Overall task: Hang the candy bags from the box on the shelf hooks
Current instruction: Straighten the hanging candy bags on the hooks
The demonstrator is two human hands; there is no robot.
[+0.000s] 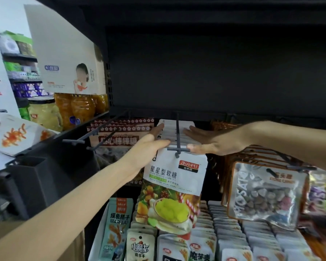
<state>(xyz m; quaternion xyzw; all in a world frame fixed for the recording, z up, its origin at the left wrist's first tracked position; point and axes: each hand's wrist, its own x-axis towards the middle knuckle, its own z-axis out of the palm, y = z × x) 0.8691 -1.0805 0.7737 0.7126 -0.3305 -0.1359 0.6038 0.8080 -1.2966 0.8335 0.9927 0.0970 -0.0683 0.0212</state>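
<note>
two hands flank one row of white candy bags (174, 166) already threaded on a dark shelf hook (177, 140). left hand (147, 149) presses against the left edge of the row, fingers straight and together, thumb lying along the top of the front bag; right hand (211, 143) lies flat against the right edge, fingers extended and slightly spread, thumb near the hook's cross tip. neither hand pinches anything, as far as can be seen. judgement: the step in hand is squaring and pushing the hung bags back along the hook. next move likely calls for fetching another bag and lining its punched hole up with the hook tip. the source box is not clearly identifiable; a tan surface at lower left is cut off by the frame. number of bags behind the front one cannot be counted. neighbouring stone candy bag (265, 193) is blurred.
</note>
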